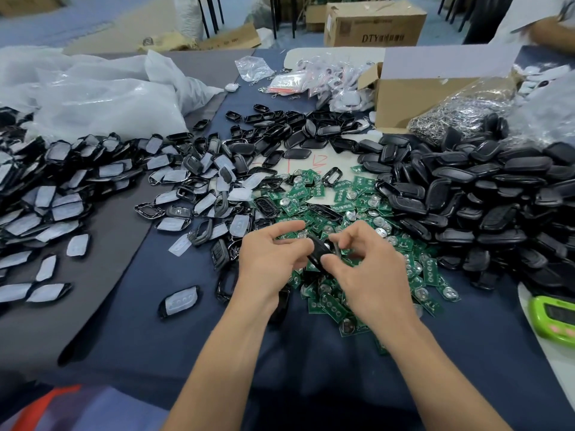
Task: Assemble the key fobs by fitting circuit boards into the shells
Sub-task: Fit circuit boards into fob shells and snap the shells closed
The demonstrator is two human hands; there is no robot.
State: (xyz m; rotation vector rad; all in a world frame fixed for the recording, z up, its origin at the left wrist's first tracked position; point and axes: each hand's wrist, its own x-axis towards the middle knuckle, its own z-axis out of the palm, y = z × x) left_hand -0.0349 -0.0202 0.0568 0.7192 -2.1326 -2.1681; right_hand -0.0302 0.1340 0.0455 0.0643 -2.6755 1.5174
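Both my hands hold one black key fob shell above the centre of the table. My left hand grips its left side with curled fingers. My right hand pinches its right side between thumb and fingers. Something silvery shows inside the shell; whether a board sits in it I cannot tell. Under and behind the hands lies a heap of green circuit boards with round silver battery clips. Black shell backs are piled at the right. Shell fronts with white film spread across the left.
An open cardboard box and a bag of metal key rings stand at the back right. White plastic bags lie at the back left. A green timer sits at the right edge. Another person's arm shows at top right.
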